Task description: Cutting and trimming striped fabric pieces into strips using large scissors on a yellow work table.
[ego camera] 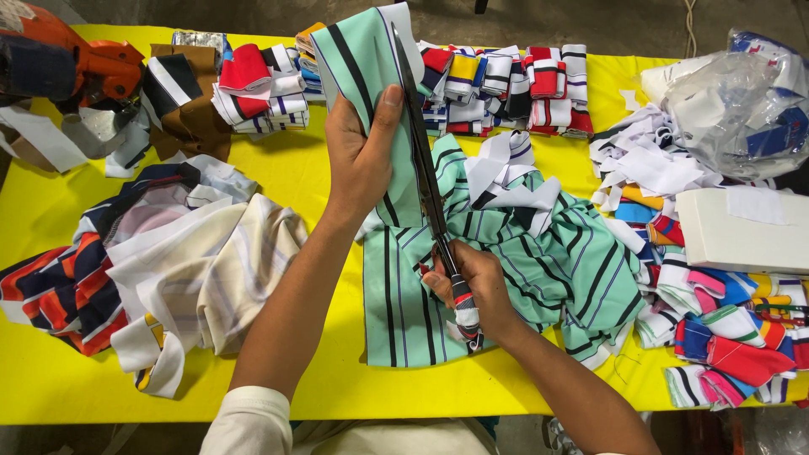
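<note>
**Mid-cut on the mint striped strip**

My left hand held up a strip of mint-green striped fabric, thumb and fingers closed around it, palm against the cloth, keeping it taut above the middle of the yellow counter. The strip ran down into the larger heap of the same mint cloth lying at the counter's centre, toward the near edge.

My right hand was wrapped shut around the taped handle of the long scissors. The blades pointed away from me, running alongside the raised strip's right edge. How far the blades stood apart I could not tell; they read as one dark line.

I judged the step to be a lengthwise cut along the strip, partly done. The next move would call for steady tension from the left hand and the blades kept parallel to the stripes, with my thumb well off the cutting line.

Around me: a cream and navy-red pile at the left edge, folded striped collars stacked along the far edge, white scraps and a bag at the far right corner, bright trimmings at the right near corner.
</note>
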